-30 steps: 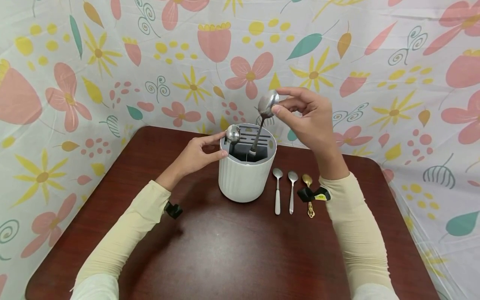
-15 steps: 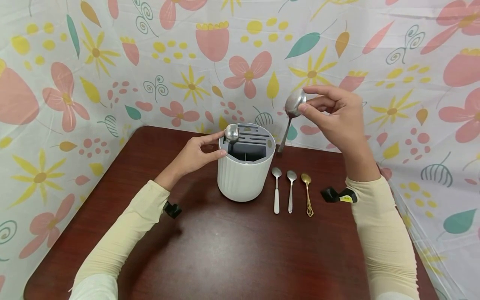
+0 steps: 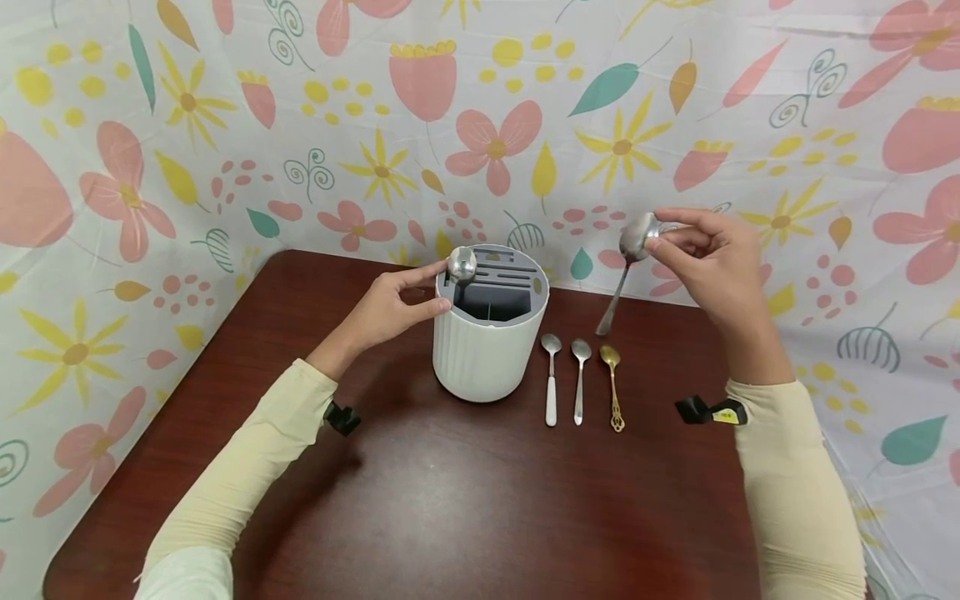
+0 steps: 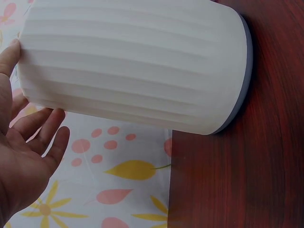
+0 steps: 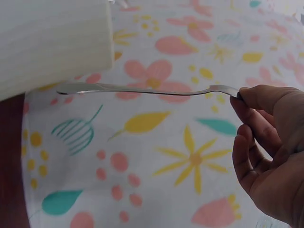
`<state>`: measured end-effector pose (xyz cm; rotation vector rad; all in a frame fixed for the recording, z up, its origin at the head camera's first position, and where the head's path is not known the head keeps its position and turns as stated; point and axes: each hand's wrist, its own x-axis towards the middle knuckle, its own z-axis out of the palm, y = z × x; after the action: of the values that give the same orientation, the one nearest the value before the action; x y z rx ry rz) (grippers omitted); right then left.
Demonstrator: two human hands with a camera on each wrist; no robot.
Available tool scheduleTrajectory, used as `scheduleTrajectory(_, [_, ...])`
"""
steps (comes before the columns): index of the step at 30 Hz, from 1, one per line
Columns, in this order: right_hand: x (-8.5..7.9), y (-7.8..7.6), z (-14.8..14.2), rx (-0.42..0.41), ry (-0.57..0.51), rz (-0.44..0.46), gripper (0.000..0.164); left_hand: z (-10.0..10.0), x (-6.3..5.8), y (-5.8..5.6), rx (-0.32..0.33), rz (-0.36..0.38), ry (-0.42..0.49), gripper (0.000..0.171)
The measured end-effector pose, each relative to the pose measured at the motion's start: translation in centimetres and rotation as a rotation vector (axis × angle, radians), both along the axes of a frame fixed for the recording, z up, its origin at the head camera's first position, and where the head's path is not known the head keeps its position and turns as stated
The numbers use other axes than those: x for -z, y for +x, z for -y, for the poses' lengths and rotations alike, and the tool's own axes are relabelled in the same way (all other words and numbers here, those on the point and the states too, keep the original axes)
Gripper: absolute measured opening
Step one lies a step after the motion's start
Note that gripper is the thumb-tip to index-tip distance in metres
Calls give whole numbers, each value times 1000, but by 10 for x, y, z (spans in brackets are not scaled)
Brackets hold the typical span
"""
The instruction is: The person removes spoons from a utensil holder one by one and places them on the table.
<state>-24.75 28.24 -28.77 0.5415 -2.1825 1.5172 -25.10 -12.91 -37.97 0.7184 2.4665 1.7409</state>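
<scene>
With its thumb and index finger, my right hand (image 3: 716,258) pinches a large silver spoon (image 3: 633,237) by the bowl. The handle points down and left, above the table; in the right wrist view the spoon (image 5: 152,91) shows edge-on. My left hand (image 3: 390,308) rests with spread fingers against the left side of a white ribbed utensil holder (image 3: 487,362). The left wrist view shows its thumb and fingers touching the holder's wall (image 4: 133,66). Another spoon (image 3: 462,264) stands bowl-up in the holder beside the left index finger; its handle is mostly hidden.
Right of the holder, a white-handled spoon (image 3: 551,400), a silver spoon (image 3: 580,383) and a gold spoon (image 3: 615,392) lie in a row on the dark wooden table (image 3: 450,500). Behind the table hangs a flowered cloth (image 3: 300,108).
The right hand has lifted the large spoon out of the holder, carried it right, and then lowered it somewhat over the row of spoons. The left hand keeps its place on the holder.
</scene>
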Motion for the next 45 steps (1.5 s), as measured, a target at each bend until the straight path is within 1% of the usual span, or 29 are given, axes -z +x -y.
scheduleTrajectory(2, [7, -1, -10, 20, 20, 42, 34, 1, 7, -5, 1, -4, 2, 62])
scheduleTrajectory(4, [14, -2, -20, 30, 43, 72, 35, 2, 9, -7, 4, -9, 7, 62])
scheduleTrajectory(6, [21, -3, -29, 56, 90, 95, 35, 3, 10, -7, 6, -16, 13, 62])
scheduleTrajectory(12, [36, -8, -52, 99, 156, 153, 34, 3, 10, -6, 4, -42, 9, 60])
scheduleTrajectory(19, [56, -8, -75, 111, 198, 219, 34, -3, -17, 15, 3, 5, 8, 60])
scheduleTrajectory(28, [92, -10, -108, 126, 195, 373, 39, -3, -17, 15, 3, -4, -2, 60])
scheduleTrajectory(32, [109, -10, -118, 111, 191, 443, 43, -2, -17, 15, 7, -6, 5, 60])
scheduleTrajectory(39, [131, -6, -128, 77, 209, 506, 42, -2, -16, 15, 5, -9, -4, 60])
scheduleTrajectory(42, [139, -6, -130, 49, 181, 538, 40, -2, -16, 15, 6, -11, -7, 60])
scheduleTrajectory(45, [147, -6, -131, 35, 176, 552, 40, -2, -16, 14, 9, -12, -3, 60])
